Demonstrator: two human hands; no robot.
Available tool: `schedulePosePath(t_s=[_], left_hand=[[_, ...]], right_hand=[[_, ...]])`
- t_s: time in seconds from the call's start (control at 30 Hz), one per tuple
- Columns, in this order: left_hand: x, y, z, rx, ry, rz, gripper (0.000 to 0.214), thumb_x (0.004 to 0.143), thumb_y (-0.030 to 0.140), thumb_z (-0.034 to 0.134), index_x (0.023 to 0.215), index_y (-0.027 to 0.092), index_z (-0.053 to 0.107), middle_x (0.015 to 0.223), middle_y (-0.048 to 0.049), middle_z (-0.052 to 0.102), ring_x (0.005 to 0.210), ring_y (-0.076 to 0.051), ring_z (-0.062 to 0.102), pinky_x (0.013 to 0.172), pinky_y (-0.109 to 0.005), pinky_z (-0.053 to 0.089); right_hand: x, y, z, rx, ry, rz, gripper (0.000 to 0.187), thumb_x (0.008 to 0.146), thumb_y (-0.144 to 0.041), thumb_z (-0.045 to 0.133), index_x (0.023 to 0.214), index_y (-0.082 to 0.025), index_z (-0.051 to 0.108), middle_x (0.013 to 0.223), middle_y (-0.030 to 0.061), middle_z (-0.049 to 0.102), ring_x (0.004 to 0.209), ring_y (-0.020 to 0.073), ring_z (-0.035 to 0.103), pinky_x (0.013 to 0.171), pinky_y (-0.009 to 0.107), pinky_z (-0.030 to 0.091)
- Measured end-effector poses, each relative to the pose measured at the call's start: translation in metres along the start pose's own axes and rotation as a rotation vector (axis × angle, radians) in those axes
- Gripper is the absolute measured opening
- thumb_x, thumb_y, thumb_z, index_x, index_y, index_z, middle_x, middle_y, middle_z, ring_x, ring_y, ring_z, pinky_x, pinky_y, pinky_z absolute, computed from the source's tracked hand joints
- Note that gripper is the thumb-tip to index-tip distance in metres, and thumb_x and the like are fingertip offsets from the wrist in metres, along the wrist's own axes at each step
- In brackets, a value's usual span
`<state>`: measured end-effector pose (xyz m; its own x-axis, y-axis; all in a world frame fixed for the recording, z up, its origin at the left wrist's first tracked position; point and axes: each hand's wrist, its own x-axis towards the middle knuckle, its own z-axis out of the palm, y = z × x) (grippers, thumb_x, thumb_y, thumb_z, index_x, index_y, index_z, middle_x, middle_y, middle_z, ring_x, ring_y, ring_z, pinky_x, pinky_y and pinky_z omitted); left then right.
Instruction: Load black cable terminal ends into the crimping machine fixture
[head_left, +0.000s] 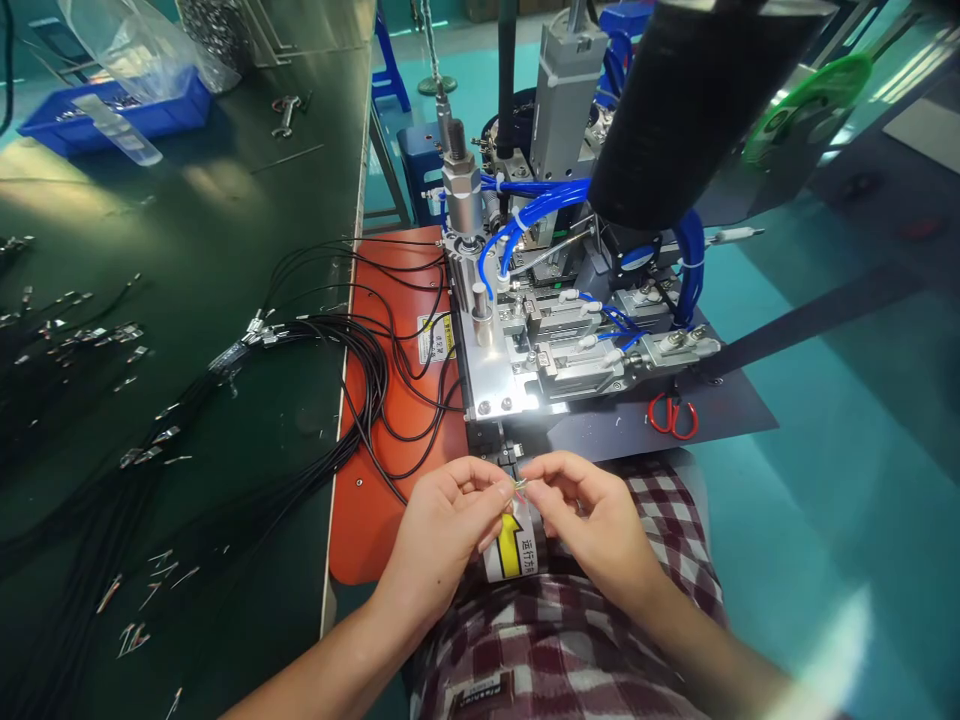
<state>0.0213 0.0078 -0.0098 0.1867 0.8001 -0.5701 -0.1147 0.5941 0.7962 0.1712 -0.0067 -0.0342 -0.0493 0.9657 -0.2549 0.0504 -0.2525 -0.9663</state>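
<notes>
My left hand [450, 525] and my right hand [592, 520] meet in front of the machine, fingertips almost touching. Both are closed in a pinch on the thin coloured wires [520, 485] at a cable end. The fingers partly cover these wires. Just beyond the fingertips is a small dark fixture with a white piece [516, 452] at the machine's front edge. Below the hands shows a white label with a yellow arrow [510, 548]. Black cables [375, 370] loop over the orange plate [367, 540] to the left of my left hand.
A metal machine [495, 370] with blue air tubes [551, 200] stands ahead. Red-handled scissors [673, 417] lie at its right. On the dark green table [247, 200] are bundled cables [225, 360], a blue bin [142, 125] and a wrench [286, 115]. A black cylinder [682, 120] hangs over the machine.
</notes>
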Motion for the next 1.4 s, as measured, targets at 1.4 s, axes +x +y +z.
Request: schedulePosePath(t_s=[1.4], left_hand=[[0.033, -0.007, -0.032, 1.334, -0.048, 1.062, 0.029, 0.091, 0.007, 0.041, 0.110, 0.008, 0.062, 0.090, -0.0105, 0.059, 0.077, -0.019, 0.061, 0.067, -0.029, 0.055]], right_hand=[[0.045, 0.017, -0.009, 0.090, -0.063, 0.103, 0.024, 0.078, -0.039, 0.063, 0.071, -0.018, 0.055, 0.063, -0.0031, 0.050, 0.054, 0.0110, 0.041, 0.051, 0.025, 0.033]])
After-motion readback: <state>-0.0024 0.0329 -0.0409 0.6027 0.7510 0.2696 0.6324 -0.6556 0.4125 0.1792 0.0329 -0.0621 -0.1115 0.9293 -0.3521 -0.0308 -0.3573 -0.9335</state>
